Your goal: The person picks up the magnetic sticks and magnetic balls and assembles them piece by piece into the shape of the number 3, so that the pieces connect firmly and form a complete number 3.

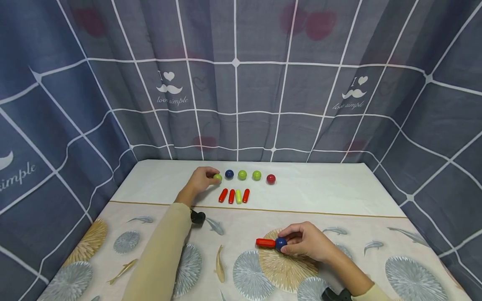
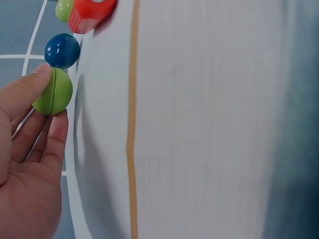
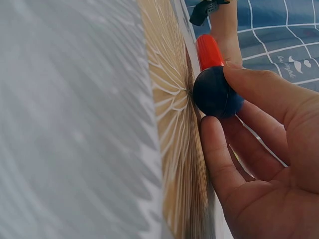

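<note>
At the left end of a row of balls, my left hand (image 1: 200, 179) pinches a green ball (image 2: 61, 92) between thumb and fingers; a seam runs around the ball. A dark blue ball (image 2: 62, 51) sits right beside it. Nearer me, over the patterned cloth, my right hand (image 1: 306, 242) holds another dark blue ball (image 3: 214, 92) with thumb and fingertips. Against that ball's left side in the head view lies a red grooved stick (image 1: 265, 243), end on to it.
Further along the row are two green balls (image 1: 242, 174) and a red ball (image 1: 270, 179). In front of them lie several short sticks, red (image 1: 223, 195) and one yellow-green (image 1: 238, 196). A grid-patterned curtain (image 1: 260, 88) stands behind the white table (image 1: 324, 188) and along both sides.
</note>
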{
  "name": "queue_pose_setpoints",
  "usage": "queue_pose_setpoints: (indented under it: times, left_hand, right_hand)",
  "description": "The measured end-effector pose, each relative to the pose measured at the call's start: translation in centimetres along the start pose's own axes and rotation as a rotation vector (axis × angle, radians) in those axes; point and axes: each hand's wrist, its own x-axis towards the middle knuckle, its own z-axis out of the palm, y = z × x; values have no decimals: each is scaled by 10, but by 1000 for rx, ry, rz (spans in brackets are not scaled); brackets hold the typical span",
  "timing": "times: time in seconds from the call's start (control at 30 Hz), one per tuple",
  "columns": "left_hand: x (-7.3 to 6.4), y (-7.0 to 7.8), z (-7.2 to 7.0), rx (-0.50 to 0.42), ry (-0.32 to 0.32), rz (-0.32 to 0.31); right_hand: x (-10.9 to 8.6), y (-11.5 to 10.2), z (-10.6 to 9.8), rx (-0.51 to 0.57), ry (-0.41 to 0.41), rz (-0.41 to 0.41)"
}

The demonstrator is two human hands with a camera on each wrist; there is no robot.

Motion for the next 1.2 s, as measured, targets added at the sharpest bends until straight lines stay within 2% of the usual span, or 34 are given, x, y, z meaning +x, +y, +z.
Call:
queue_pose_setpoints:
  times: [0.23, 0.67, 1.07, 1.2]
  left_hand:
    - [-5, 2, -2, 15, 0, 16]
    - [-24, 6, -3, -23, -37, 34]
    - [-42, 13, 4, -62, -82, 146]
    - [-51, 17, 8, -93, -116, 155]
  right_hand:
    - [0, 1, -1, -20, 8, -3]
    - [0, 2, -2, -33, 8, -4]
    - [1, 3, -1, -28, 8, -28]
    - [0, 3, -1, -23, 8, -22]
